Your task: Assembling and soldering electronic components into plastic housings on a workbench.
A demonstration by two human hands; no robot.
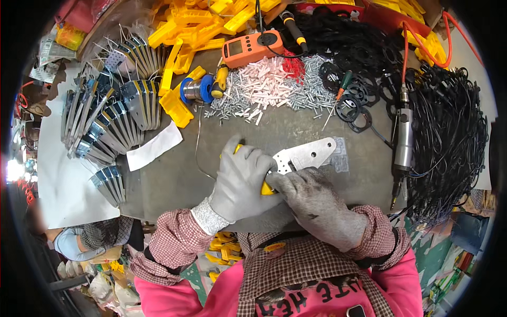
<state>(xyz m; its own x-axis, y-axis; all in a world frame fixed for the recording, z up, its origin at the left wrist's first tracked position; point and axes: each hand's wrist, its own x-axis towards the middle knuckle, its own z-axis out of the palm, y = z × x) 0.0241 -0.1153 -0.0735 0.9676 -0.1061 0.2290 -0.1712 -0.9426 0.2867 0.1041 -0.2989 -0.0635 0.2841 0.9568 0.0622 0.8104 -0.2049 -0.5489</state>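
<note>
My left hand [240, 182], in a pale grey glove, is closed around a yellow plastic part [268, 188]; its ends show above and below the fingers. A flat silver metal plate [306, 153] with round holes and a rounded far end reaches out to the right from between my hands. My right hand [319, 203], in a darker, stained glove, has its fingers bent and pressed together at the plate's near edge, beside the yellow part. Its fingertips are partly hidden. Under the plate's far end lies a small clear plastic piece [339, 156].
Screws [311, 98] and pale pink sleeves [266, 79] are heaped behind my hands. Around them are a solder spool [196, 90], an orange meter [252, 48], a green-handled screwdriver [345, 82], an electric screwdriver [404, 137], black cables [443, 142], metal plate stacks [113, 121] and yellow parts [185, 31].
</note>
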